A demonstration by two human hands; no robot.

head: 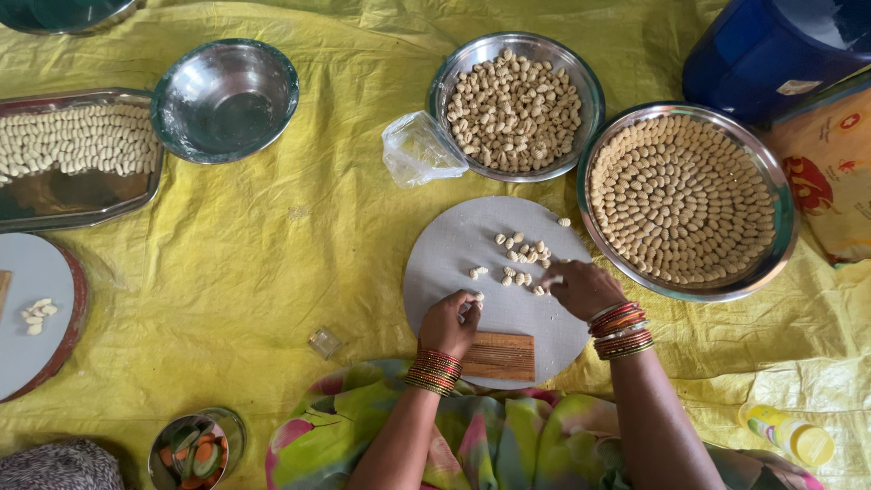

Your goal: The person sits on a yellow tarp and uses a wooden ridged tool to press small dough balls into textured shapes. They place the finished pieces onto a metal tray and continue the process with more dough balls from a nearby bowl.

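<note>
hands [517, 308] on round board [454, 263] | dough pieces [522, 263] | ridged wooden block [501, 356]

Round board [454, 254] sits centre, on the ground sheet [272, 263]. Dough pieces [522, 259] lie on it, ridged wooden block [499, 357] at its 6 o'clock edge. Left hand [449, 322] at 7, right hand [581, 289] at 4 — both on the board. Bowl of pieces [515, 104] at 12, plastic bag [417, 150] just left of it. Filled round tray [685, 200] at 2 (touching that bowl). Empty bowl [224, 98] at 10, rectangular tray [77, 159] further left — second board [36, 308] at 9.
</note>
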